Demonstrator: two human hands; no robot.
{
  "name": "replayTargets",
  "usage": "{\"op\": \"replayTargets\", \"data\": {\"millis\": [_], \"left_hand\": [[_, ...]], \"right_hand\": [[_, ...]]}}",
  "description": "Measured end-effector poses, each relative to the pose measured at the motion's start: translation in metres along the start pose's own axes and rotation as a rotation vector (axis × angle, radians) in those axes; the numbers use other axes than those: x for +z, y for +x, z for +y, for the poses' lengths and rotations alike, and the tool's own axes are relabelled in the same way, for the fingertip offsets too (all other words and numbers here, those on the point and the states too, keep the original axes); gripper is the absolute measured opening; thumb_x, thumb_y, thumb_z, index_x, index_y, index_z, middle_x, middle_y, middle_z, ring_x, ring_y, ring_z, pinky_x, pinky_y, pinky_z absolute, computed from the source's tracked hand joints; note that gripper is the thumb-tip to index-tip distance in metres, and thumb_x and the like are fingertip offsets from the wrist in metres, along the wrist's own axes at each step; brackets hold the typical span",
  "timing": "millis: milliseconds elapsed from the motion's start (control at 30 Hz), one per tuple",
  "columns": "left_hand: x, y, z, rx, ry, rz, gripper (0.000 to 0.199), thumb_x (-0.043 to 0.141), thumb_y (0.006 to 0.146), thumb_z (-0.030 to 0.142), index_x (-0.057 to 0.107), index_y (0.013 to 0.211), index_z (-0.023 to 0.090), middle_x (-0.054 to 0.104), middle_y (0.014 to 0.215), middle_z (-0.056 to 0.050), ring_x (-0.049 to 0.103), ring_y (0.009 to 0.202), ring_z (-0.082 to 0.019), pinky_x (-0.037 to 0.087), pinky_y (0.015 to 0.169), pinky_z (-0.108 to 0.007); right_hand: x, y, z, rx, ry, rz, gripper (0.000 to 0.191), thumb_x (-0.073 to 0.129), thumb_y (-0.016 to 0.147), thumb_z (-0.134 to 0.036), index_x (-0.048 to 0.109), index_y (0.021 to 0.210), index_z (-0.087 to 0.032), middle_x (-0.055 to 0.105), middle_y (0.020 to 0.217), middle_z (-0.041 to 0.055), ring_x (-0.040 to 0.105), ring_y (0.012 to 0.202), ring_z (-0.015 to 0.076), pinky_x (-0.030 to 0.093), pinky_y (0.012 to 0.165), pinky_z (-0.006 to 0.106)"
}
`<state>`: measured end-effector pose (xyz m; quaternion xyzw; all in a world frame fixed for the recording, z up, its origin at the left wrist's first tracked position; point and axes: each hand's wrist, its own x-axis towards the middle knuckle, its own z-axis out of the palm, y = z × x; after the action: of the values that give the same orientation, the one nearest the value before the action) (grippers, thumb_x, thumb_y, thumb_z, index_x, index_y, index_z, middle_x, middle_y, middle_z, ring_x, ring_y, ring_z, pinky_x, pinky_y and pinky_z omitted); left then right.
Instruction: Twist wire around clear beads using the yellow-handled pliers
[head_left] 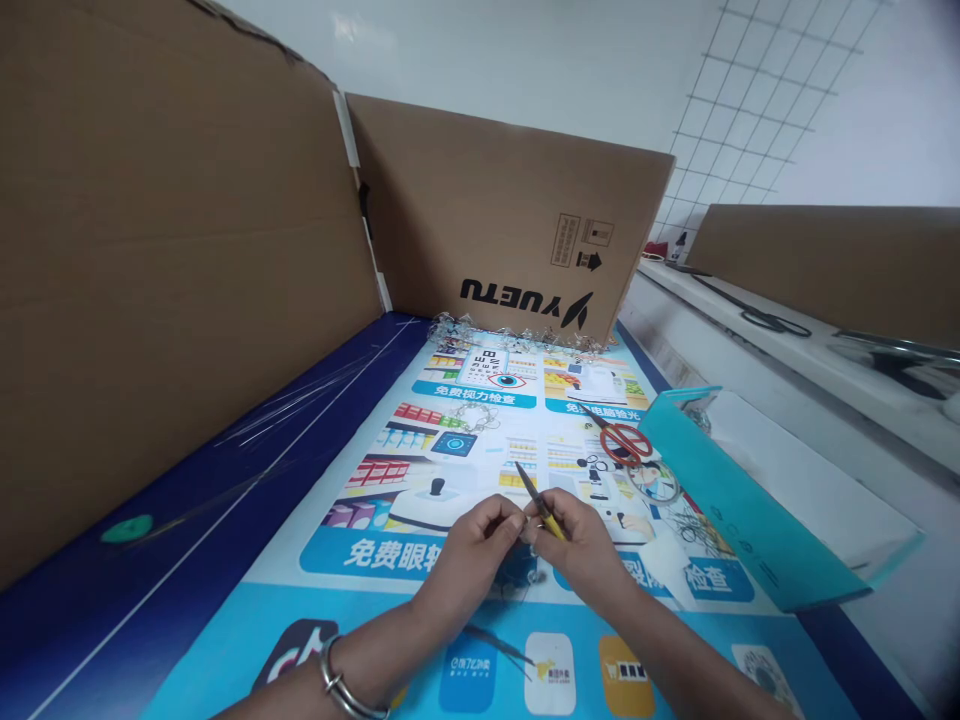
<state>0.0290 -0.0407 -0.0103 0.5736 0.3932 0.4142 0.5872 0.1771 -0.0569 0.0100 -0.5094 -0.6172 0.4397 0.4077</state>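
My left hand (480, 545) is closed in a pinch, its fingertips meeting those of my right hand (576, 550). What lies between them is too small to make out. My right hand also grips yellow-handled pliers (553, 525), their dark pointed tip angled up and away from me. Just below the hands is a small dark, shiny tangle that I cannot name. Several thin dark wire strands (499, 642) lie nearer to me. To the right are red-handled scissors (626, 444), a coil of wire (654, 483) and loose dark wire pieces (701, 530).
A printed poster mat (405, 600) covers the table. An open teal box (765, 510) stands at the right. Cardboard panels (480, 210) wall the back and left. Wire pieces (517, 343) line the back panel's foot. A green item (127, 529) lies left.
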Motion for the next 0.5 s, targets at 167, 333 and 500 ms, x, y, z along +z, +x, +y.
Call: {"op": "replayTargets", "data": {"millis": [167,333,500], "left_hand": [[-0.0002,-0.0026,0.003,-0.007,-0.042,0.075,0.02,0.047,0.085,0.03,0.051,0.07,0.018,0.05,0.065,0.002,0.043,0.062,-0.012,0.034,0.058,-0.022],[-0.0024,-0.003,0.0088,-0.027,-0.117,0.022,0.022,0.046,0.086,0.033,0.05,0.07,0.018,0.05,0.067,0.002,0.042,0.064,-0.012,0.034,0.059,-0.022],[0.0003,-0.0017,0.0093,-0.007,-0.106,-0.031,0.019,0.049,0.085,0.031,0.052,0.072,0.018,0.048,0.065,0.003,0.041,0.062,-0.011,0.033,0.059,-0.021]], "right_hand": [[0.0002,-0.0014,0.0021,0.014,-0.024,0.014,0.012,0.055,0.076,-0.025,0.054,0.085,-0.017,0.049,0.069,-0.0034,0.042,0.062,0.0105,0.035,0.057,0.022],[-0.0016,-0.0001,0.0064,0.026,-0.036,0.042,0.011,0.054,0.076,-0.024,0.055,0.084,-0.018,0.047,0.066,-0.0044,0.04,0.06,0.0099,0.034,0.055,0.021],[-0.0019,0.0025,0.0054,0.043,0.031,0.04,0.01,0.056,0.072,-0.022,0.054,0.081,-0.018,0.047,0.066,-0.0046,0.042,0.061,0.0103,0.034,0.055,0.021]]}}
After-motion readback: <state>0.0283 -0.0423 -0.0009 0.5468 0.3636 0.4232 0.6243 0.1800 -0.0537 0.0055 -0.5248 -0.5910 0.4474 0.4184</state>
